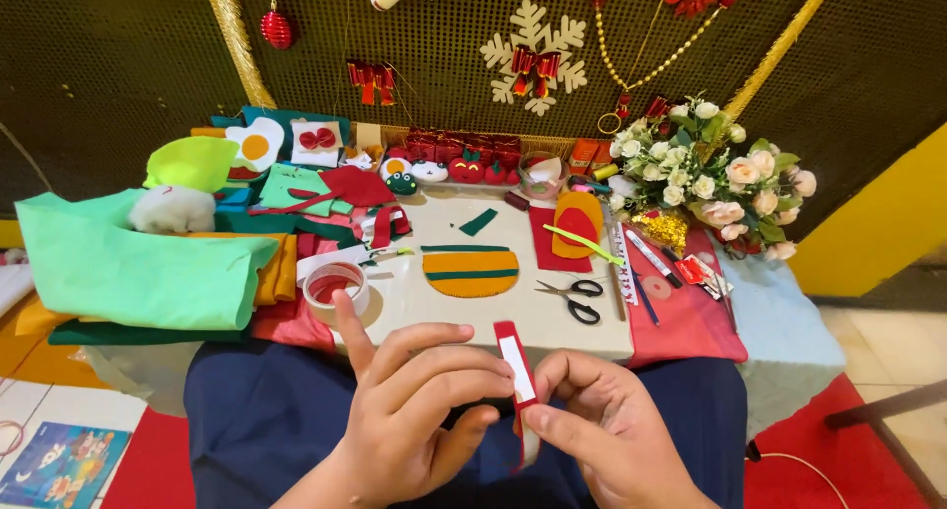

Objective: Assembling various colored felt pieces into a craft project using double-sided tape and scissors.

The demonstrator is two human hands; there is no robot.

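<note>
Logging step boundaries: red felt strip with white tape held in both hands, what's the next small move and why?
Probably press the white tape flat along the red felt strip. Both the left hand and the right hand already pinch it, and the tape sits centred on the strip.

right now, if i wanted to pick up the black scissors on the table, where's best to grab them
Take the scissors by the two black finger loops at their right end, coming from above on the right. They lie flat on the white table with the blades pointing left, and the loops sit clear of the orange felt piece.

The 2 hands (493, 410) are bare, without rings or sleeves, above a lap clothed in dark blue fabric (266, 410).
</note>
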